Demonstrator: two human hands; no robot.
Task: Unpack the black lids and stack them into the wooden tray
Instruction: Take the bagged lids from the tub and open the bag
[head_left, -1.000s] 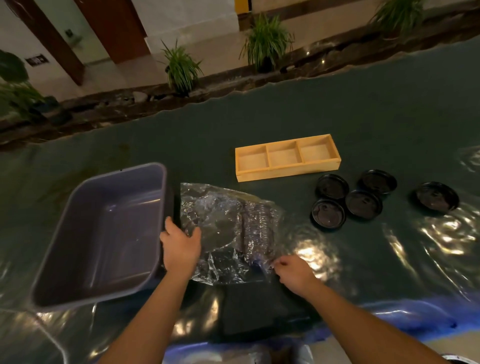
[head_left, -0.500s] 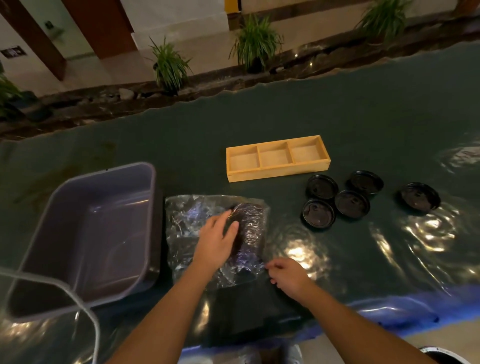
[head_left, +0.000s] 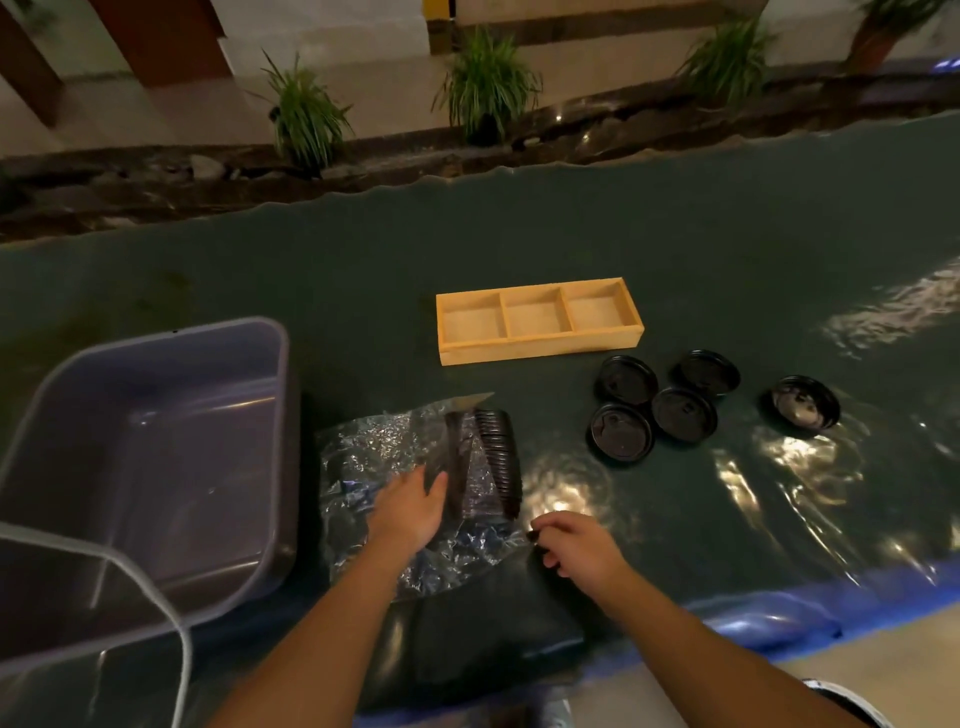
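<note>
On the dark green counter (head_left: 519, 244), near its front edge, lies a crinkly clear plastic bag (head_left: 384, 457). A row of black lids (head_left: 501, 465) sits inside the bag, packed tight like coins on their edges. The row is long and thin. It runs from the front of the counter toward the back, leaning a little to the left at the far end.

The left hand (head_left: 410, 512) lies flat on the bag, fingers out and apart, touching the plastic just left of the row. The right hand (head_left: 579, 548) is just right of the bag's near corner. Its fingers are curled and pinch the edge of the bag.

Behind the bag stands the wooden tray (head_left: 540, 345). It is light, smooth wood, a long box with three square spaces side by side. Its long side runs left to right.

Five loose lids (head_left: 621, 434) lie flat on the counter to the right of the bag, in front of the tray's right end. They are round, shiny and black. Four sit close together, and one (head_left: 802, 402) lies farther right.

A big gray plastic tub (head_left: 156, 467) with round corners sits to the left of the bag. No writing can be read anywhere.
</note>
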